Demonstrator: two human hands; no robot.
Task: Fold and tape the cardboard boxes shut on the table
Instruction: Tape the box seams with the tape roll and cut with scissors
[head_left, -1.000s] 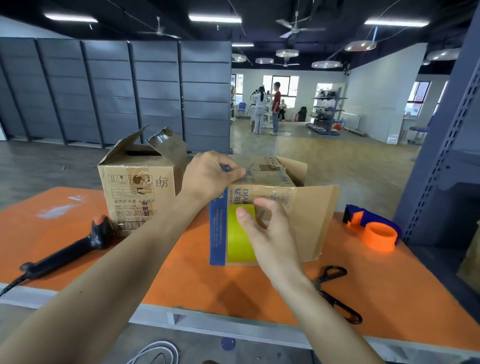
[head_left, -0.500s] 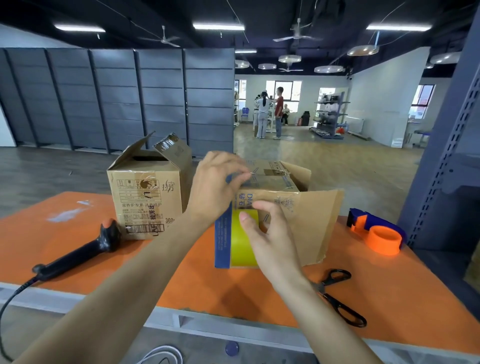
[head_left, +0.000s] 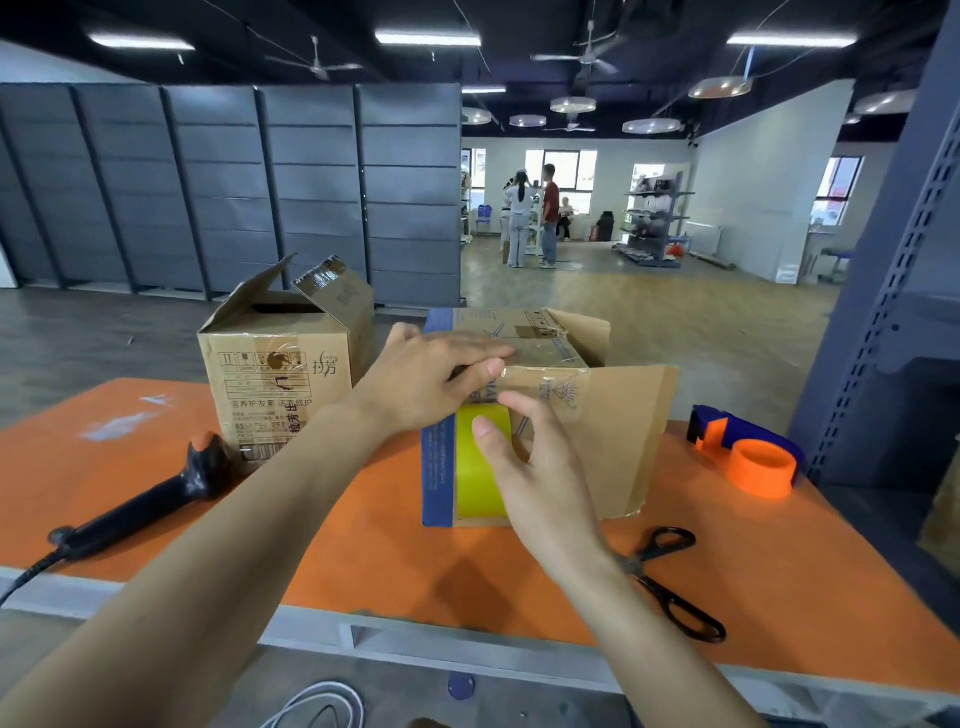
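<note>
A cardboard box (head_left: 597, 415) with a blue and yellow front stands in the middle of the orange table (head_left: 363, 561). Its near flap hangs down over the front and its right flap stands up. My left hand (head_left: 431, 384) lies across the box's top front edge, fingers stretched over a folded top flap and thumb on the edge. My right hand (head_left: 524, 467) rests against the box's front face, fingers lightly bent on the hanging flap. A second cardboard box (head_left: 280, 374) stands to the left with its top flaps up. An orange and blue tape dispenser (head_left: 748, 452) sits at the right.
Black scissors (head_left: 670, 582) lie near the table's front right. A black barcode scanner (head_left: 150, 499) with its cable lies at the left. A grey rack post (head_left: 883, 270) rises at the right. People stand far off in the hall.
My left hand has slid rightward and flattened across the box top, its fingers now stretched out. My right hand stays against the front face. The view has shifted slightly.
</note>
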